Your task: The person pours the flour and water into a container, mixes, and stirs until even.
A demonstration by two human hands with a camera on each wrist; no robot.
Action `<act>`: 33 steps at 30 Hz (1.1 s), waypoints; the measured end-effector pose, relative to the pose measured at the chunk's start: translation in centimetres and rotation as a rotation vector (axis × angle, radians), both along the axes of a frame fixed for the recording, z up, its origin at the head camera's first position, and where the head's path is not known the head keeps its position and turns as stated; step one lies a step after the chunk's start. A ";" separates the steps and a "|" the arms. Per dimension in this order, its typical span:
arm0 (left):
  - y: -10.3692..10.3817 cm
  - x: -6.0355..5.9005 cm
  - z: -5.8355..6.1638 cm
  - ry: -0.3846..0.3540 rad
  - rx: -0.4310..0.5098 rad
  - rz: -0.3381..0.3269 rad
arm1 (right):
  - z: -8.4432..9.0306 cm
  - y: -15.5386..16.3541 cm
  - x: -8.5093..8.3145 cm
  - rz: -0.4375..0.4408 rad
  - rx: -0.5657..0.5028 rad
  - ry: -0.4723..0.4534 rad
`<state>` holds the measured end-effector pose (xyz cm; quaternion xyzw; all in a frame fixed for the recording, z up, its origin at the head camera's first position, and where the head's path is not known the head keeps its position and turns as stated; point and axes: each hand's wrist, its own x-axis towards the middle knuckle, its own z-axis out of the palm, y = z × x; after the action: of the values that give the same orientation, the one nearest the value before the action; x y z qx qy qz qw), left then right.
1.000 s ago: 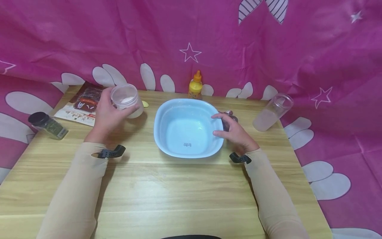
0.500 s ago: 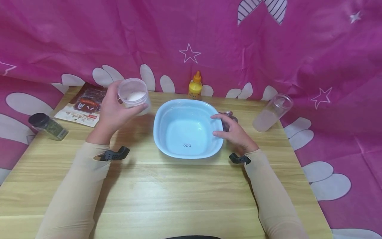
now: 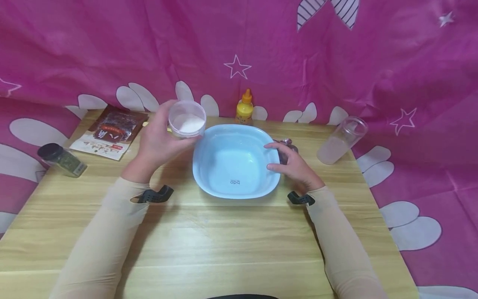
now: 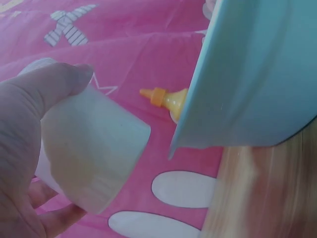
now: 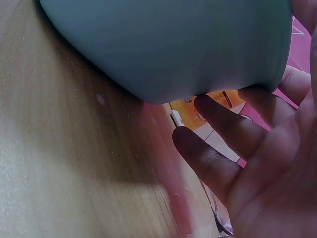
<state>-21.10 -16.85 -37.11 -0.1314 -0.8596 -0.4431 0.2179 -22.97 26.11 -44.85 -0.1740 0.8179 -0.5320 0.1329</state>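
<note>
My left hand (image 3: 158,139) grips a small clear jar (image 3: 186,119) with white powder in it, lifted and tilted at the left rim of a light blue basin (image 3: 236,160). In the left wrist view the jar (image 4: 91,148) fills the hand (image 4: 29,163), with the basin's wall (image 4: 252,79) close on the right. My right hand (image 3: 293,164) rests against the basin's right rim, its fingers straight. In the right wrist view the fingers (image 5: 218,158) lie under the basin's outer wall (image 5: 168,44).
A yellow squeeze bottle (image 3: 244,107) stands behind the basin. A tall clear cup (image 3: 340,140) stands at the right, a dark-lidded spice jar (image 3: 61,158) and a printed packet (image 3: 110,132) at the left. A metal object peeks from behind my right hand. Pink cloth surrounds the wooden table (image 3: 209,245).
My left hand has carried the jar up and to the right, from near the packet to the basin's left rim, tipping its mouth more toward me. The right hand has stayed put.
</note>
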 end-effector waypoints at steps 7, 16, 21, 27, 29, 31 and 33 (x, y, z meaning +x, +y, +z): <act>1.1 0.0 0.2 0.040 -0.106 -0.026 | 0.0 0.1 0.0 0.004 -0.008 0.001; 2.3 -0.6 0.2 0.179 -0.242 -0.090 | 0.3 0.0 0.2 -0.005 0.001 -0.004; 2.8 -0.8 -0.1 0.241 -0.329 -0.123 | 0.4 -0.1 0.1 0.000 -0.006 0.000; 3.5 -0.9 -0.5 0.334 -0.393 -0.165 | 0.3 -0.2 0.1 -0.006 -0.010 -0.005; 3.7 -0.9 -0.6 0.360 -0.406 -0.180 | 0.3 -0.2 0.2 -0.010 -0.006 -0.009; 3.9 -1.0 -0.7 0.378 -0.425 -0.194 | 0.4 -0.2 0.2 -0.013 -0.004 -0.012; 4.1 -1.1 -0.8 0.398 -0.441 -0.209 | 0.4 -0.2 0.2 -0.017 -0.001 -0.015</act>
<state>-22.21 -12.71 -37.89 -0.3473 -0.8573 -0.2313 0.3014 -22.75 25.92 -44.47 -0.1633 0.8181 -0.5347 0.1345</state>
